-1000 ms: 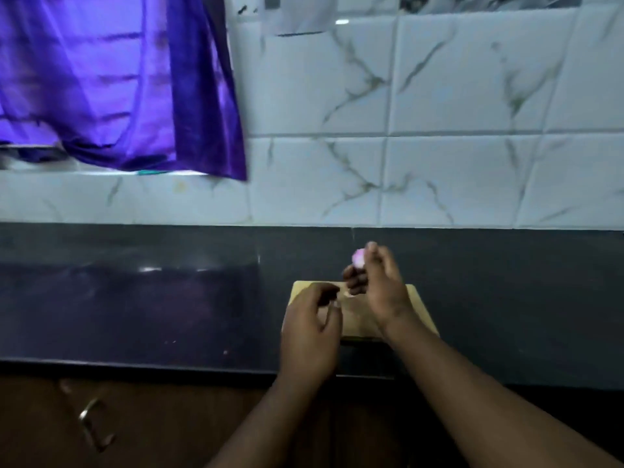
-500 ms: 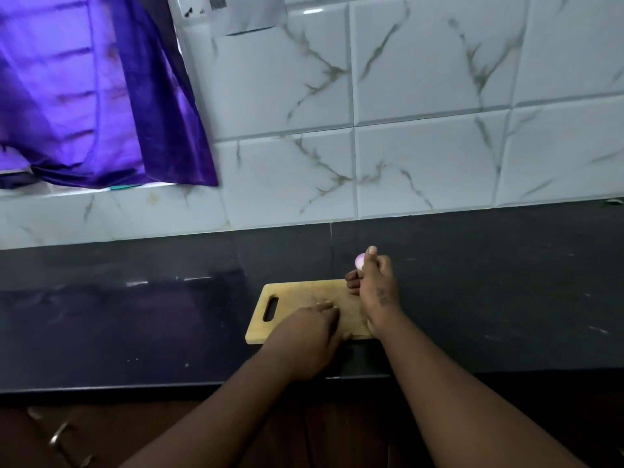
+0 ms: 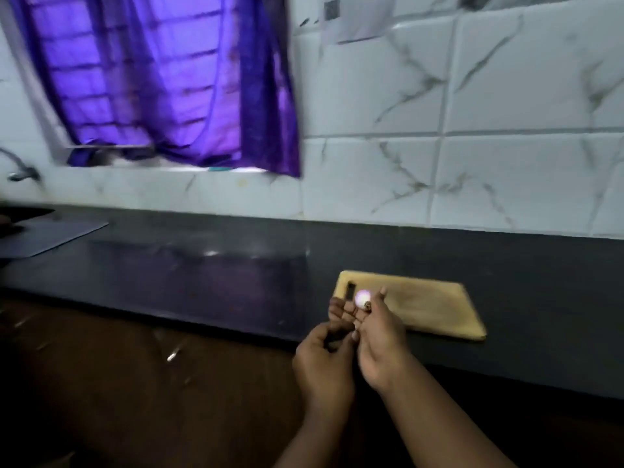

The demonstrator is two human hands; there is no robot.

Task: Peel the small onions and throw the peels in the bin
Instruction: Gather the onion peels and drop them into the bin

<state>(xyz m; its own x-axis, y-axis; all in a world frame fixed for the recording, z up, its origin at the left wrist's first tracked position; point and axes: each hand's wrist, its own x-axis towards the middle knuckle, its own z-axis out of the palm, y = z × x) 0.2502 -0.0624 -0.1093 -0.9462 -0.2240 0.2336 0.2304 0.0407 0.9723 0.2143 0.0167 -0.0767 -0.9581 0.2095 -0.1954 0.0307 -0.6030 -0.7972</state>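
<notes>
My right hand (image 3: 378, 342) pinches a small pale pink onion (image 3: 362, 298) at its fingertips, just in front of the left end of a wooden cutting board (image 3: 425, 305). My left hand (image 3: 322, 363) is close beside it, below and to the left, with fingers curled. What those curled fingers hold is hidden in the dark. No bin is in view.
The board lies on a black counter (image 3: 202, 265) under a white marble-tiled wall (image 3: 439, 96). A purple curtain (image 3: 162, 79) covers a window at upper left. A sink edge (image 3: 50, 234) and tap (image 3: 20, 170) are at far left. Brown cabinet fronts (image 3: 135, 383) run below the counter.
The view has swung left, so the board now lies to the right. My left hand has come off the board and risen next to my right hand, which still holds the onion.
</notes>
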